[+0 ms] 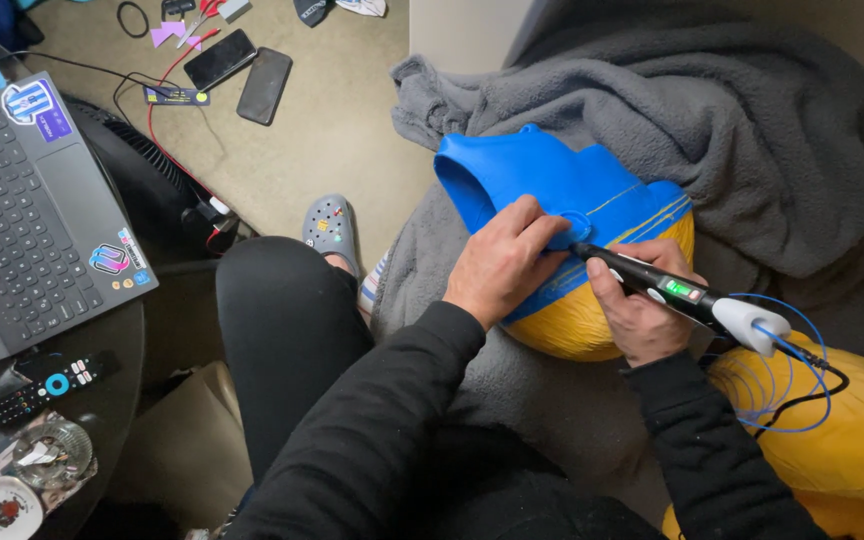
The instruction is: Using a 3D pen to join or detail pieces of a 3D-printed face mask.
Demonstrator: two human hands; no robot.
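— Grey blanket (732, 130) covered the seat; laptop (32, 210) and remote (50, 386) sat on a dark table at left. Where was the piece?

— Blue-and-yellow shell (562, 200) lay on the blanket. Left hand (502, 262) pressed flat on it, fingers together. Right hand (642, 305) was clamped round a black 3D pen (672, 288), its tip touching the blue part.

At my far left, a grey laptop (27, 215) is lying open on the surface, carrying blue-and-white and multicoloured stickers (30, 102). Two dark phone screens (242, 70) are lying on the floor. My right hand (642, 305) is gripping a pen tool whose small display (680, 290) is glowing green.
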